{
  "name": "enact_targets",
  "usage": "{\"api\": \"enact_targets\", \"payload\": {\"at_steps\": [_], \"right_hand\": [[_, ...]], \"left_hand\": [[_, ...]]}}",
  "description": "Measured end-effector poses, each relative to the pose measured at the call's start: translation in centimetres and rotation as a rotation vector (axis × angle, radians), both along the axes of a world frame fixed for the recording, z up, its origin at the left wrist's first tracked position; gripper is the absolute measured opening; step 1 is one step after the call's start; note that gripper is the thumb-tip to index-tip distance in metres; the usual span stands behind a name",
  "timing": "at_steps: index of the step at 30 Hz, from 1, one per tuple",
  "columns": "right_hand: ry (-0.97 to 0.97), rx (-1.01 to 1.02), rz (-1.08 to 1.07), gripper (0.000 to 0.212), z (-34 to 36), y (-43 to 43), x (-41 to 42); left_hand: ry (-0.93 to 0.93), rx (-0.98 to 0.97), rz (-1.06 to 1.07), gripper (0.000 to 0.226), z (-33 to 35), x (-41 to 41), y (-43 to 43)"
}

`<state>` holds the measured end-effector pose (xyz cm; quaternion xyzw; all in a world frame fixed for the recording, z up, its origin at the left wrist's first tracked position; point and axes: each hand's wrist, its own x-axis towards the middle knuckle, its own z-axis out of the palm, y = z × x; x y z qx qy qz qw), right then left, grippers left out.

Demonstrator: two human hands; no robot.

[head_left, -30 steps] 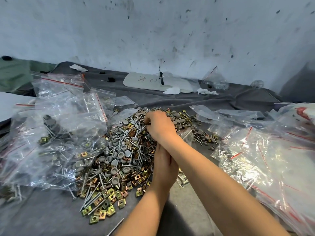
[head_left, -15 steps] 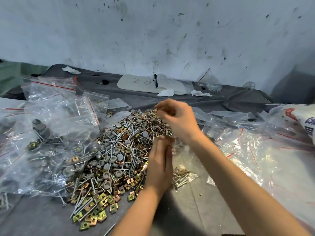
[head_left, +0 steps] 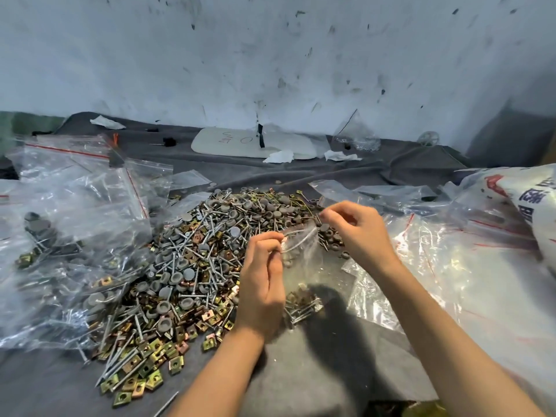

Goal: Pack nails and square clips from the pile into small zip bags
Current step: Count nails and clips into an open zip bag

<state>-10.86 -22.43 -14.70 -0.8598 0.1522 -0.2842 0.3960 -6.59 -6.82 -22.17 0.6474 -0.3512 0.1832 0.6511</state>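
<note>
A big pile (head_left: 192, 266) of nails, brass square clips and grey caps lies on the grey cloth at centre. In front of it I hold a small clear zip bag (head_left: 302, 260) upright by its top edge. My left hand (head_left: 261, 284) pinches the bag's left top corner. My right hand (head_left: 358, 230) pinches the right top corner, just above the pile's right edge. Nails and clips (head_left: 304, 305) sit at the bottom of the bag.
Filled and empty zip bags (head_left: 75, 224) are heaped at left. More clear bags (head_left: 445, 266) spread at right, beside a white printed sack (head_left: 532, 206). A white board (head_left: 255, 142) and paper scraps lie by the back wall. Grey cloth (head_left: 316, 371) covers the table.
My right hand left the pile and moved right and up to the bag's top. My left hand lifted the bag, so it now hangs between both hands.
</note>
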Motion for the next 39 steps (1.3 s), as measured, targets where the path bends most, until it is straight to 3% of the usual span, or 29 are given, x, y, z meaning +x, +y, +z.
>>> {"api": "enact_targets", "payload": {"at_steps": [5,9,13,17,21,24,28,33,37,39], "right_hand": [[0.341,0.024,-0.042,0.012,-6.0,-0.8,0.9],[0.268,-0.083,-0.123,0.003,-7.7,0.8,2.4],[0.313,-0.304,-0.052,0.025,-9.1,2.1,3.0],[0.297,-0.381,0.007,0.025,-9.5,2.1,3.2],[0.153,-0.108,-0.021,0.013,-9.1,2.0,2.6],[-0.056,0.101,-0.173,0.017,-7.8,1.8,1.6],[-0.473,0.119,-0.188,0.016,-4.8,2.5,-0.5],[-0.361,-0.374,-0.001,0.011,-2.7,2.7,-1.2],[-0.426,-0.059,-0.21,0.004,-3.3,-0.1,-0.8],[-0.336,-0.003,-0.332,0.01,-4.4,-1.7,0.0]], "left_hand": [[0.039,-0.005,0.097,0.014,-0.4,0.4,-0.1],[0.047,-0.004,0.158,0.013,-0.5,0.4,0.0],[0.053,0.0,0.213,0.01,-0.6,0.6,0.0],[0.025,0.009,0.21,0.008,-0.5,0.7,-0.2],[-0.075,0.117,0.136,0.012,-0.8,0.7,-0.4],[-0.099,0.236,0.054,0.008,-1.2,0.8,-0.6],[-0.152,0.372,-0.054,0.008,-1.5,0.8,-0.8],[-0.176,0.359,-0.077,0.016,-1.0,0.5,-0.6],[-0.141,0.259,-0.029,0.011,-0.9,0.5,-0.6],[-0.133,0.244,-0.024,0.01,-0.9,0.5,-0.8]]}}
